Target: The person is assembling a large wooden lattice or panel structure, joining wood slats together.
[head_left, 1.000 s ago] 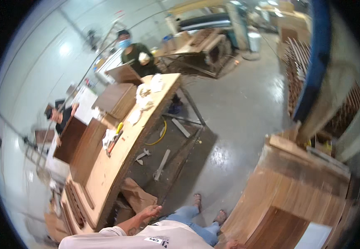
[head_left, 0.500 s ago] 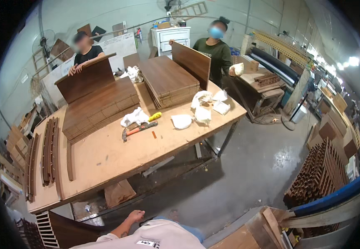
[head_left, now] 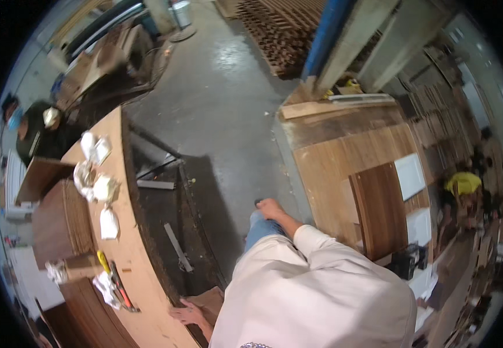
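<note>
One change: your left hand [head_left: 187, 314] has reached the table [head_left: 128, 236] edge, fingers loosely spread, seemingly braced; your right hand [head_left: 270, 208] looks curled, its hold unclear. Beyond the left hand lie a hammer [head_left: 122, 290] and, farther, white cloths [head_left: 105, 188].

- There was one left hand [head_left: 189, 314] at the lower left and one right hand [head_left: 270, 209] near the centre.
- There were two stacks of brown panels [head_left: 54, 220] at the left side.
- One hammer [head_left: 125, 294] lay at the lower left.
- One blue post [head_left: 328, 37] stood at the top.
</note>
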